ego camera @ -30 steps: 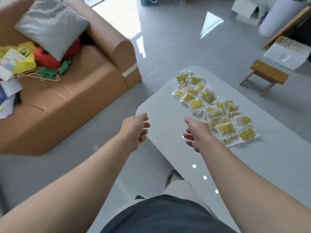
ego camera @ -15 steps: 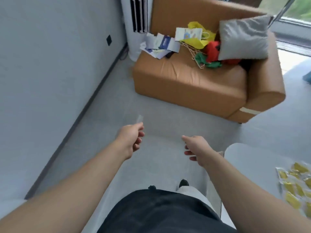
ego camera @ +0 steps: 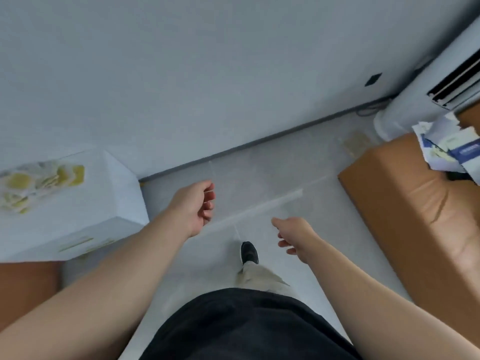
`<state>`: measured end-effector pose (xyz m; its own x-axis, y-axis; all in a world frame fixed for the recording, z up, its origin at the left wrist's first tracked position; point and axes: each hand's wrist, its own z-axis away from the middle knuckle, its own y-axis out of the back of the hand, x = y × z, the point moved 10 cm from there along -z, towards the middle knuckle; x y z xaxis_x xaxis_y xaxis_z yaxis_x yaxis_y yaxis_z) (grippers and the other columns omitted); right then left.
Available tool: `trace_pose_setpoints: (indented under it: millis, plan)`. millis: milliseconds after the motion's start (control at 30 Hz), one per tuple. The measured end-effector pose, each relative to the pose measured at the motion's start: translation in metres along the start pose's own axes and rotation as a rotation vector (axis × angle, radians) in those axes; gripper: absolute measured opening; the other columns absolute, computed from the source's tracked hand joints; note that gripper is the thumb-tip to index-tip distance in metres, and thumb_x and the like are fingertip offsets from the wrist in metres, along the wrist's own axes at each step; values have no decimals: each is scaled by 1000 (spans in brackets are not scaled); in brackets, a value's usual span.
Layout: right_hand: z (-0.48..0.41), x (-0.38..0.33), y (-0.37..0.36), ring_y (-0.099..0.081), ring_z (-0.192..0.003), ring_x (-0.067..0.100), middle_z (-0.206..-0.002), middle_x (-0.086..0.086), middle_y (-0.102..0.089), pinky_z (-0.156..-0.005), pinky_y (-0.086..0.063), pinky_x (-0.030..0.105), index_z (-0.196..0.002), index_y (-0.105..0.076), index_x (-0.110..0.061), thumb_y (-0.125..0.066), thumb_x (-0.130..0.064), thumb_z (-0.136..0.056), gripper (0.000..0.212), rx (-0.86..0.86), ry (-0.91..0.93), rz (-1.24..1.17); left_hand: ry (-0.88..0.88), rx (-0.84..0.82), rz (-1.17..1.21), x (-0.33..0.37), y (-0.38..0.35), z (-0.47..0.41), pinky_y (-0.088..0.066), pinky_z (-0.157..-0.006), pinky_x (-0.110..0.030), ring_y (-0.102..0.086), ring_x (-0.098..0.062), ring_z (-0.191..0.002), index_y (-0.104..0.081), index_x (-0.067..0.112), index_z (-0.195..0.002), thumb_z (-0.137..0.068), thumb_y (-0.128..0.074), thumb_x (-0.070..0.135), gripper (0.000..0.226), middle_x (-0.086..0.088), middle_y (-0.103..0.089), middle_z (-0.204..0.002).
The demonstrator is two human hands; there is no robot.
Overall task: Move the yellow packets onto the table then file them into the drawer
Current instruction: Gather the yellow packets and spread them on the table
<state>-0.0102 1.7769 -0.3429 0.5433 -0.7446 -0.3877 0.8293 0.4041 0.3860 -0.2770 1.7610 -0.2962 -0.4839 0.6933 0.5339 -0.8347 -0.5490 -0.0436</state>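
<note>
1. Left hand (ego camera: 193, 205): seen at the centre of the frame, held above the floor. The fingers are loosely curled, the grip is released and nothing is held.
2. Right hand (ego camera: 294, 236): seen just right of centre, lower in the frame than the left hand. The forefinger is extended toward the upper left and the other fingers are relaxed. The grip is released and nothing is held.
3. Yellow packets (ego camera: 39, 185): a blurred cluster is laid on top of the white cabinet at the left edge of the frame, well apart from both hands. Single packets cannot be counted.
4. White cabinet (ego camera: 109, 201): set against the wall at the left. Faint yellowish marks are seen on its front face, too blurred to be identified.
5. Floor (ego camera: 285, 178): pale grey tiles across the middle of the frame, bounded above by a dark skirting.
6. Wall (ego camera: 207, 61): pale grey, filling the upper half.
7. Sofa (ego camera: 415, 203): tan, at the right side. White and blue papers (ego camera: 446, 149) are heaped on it at the upper right.
8. Air-conditioning unit (ego camera: 441, 81): white, in the upper right corner, behind the sofa.
9. Shoe (ego camera: 249, 252): black, planted on the floor, below and between the hands.
10. Dark shirt (ego camera: 241, 326): seen at the bottom centre.
</note>
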Motion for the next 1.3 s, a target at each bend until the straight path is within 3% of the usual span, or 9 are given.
trace_pose_setpoints:
  millis: [300,567,800,1033,1300]
  plan:
    - [-42,-148,-91,-59,-70,25,-82,9,-58,-59,-37,27,-85,-53,-10,-56,-30,-93,22,-266,163,431,44,227,465,49,97,-13,-25,-35,-16,-39,-8,-42,-58,18,-84,-99,-55,22,16,5,-53,-58]
    - [-31,-236,-199,-59,-78,27,-88,13,-62,-62,-41,29,-104,-59,-3,-55,-31,-96,30,-345,264,666,32,332,685,66,203,-26,-23,-34,-16,-36,-7,-42,-57,17,-84,-101,-54,25,19,5,-49,-61]
    - [-20,-288,-310,-64,-77,21,-103,11,-65,-62,-45,28,-106,-58,-7,-55,-33,-97,27,-312,258,655,82,318,632,81,325,-68,-26,-34,-17,-38,-8,-44,-58,16,-88,-101,-54,25,16,4,-52,-60]
    - [8,-336,-421,-62,-69,18,-92,7,-62,-61,-45,30,-93,-55,-12,-57,-31,-97,19,-290,179,561,137,328,505,120,454,-108,-28,-35,-17,-39,-8,-44,-59,16,-86,-101,-55,25,19,4,-55,-58]
    - [6,-408,-525,-59,-68,19,-89,6,-58,-61,-43,29,-96,-55,-12,-57,-28,-96,16,-363,200,597,204,374,575,145,524,-166,-29,-35,-15,-40,-9,-48,-57,16,-83,-102,-52,26,22,2,-54,-62]
